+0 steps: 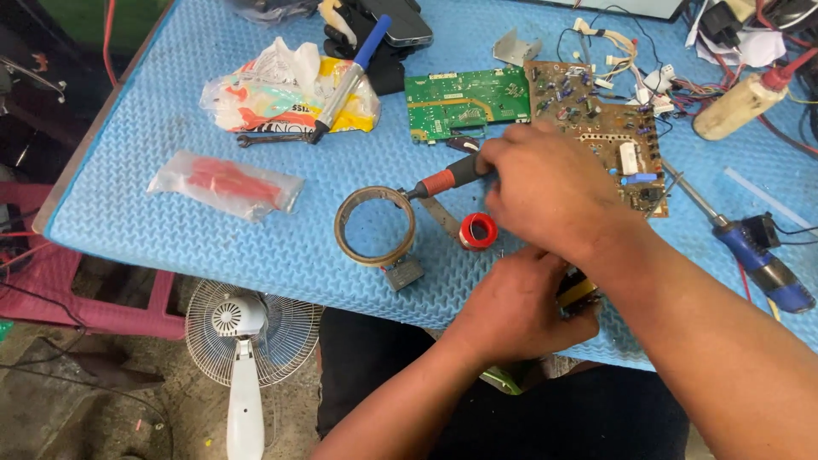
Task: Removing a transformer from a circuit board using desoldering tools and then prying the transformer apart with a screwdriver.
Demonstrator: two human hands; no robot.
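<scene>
Left hand (511, 311) grips a small yellow part (576, 291); right hand (545, 192) grips a red-black tool (447, 177) over tape ring (375, 226).

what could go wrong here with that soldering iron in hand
1. The right hand holds the soldering iron with its tip over the tape roll; it might scorch the tape or blue mat.
2. The left hand works at the table edge, so the small part it holds could drop.

Bright, even daylight across the blue mat (256, 221), colours vivid, shadows soft and short under the right hand (545, 192). Mild glare on the plastic bag (226, 183) at left. Near-left floor sits dim. Both hands slightly motion-blurred; far corners bend a little.
</scene>
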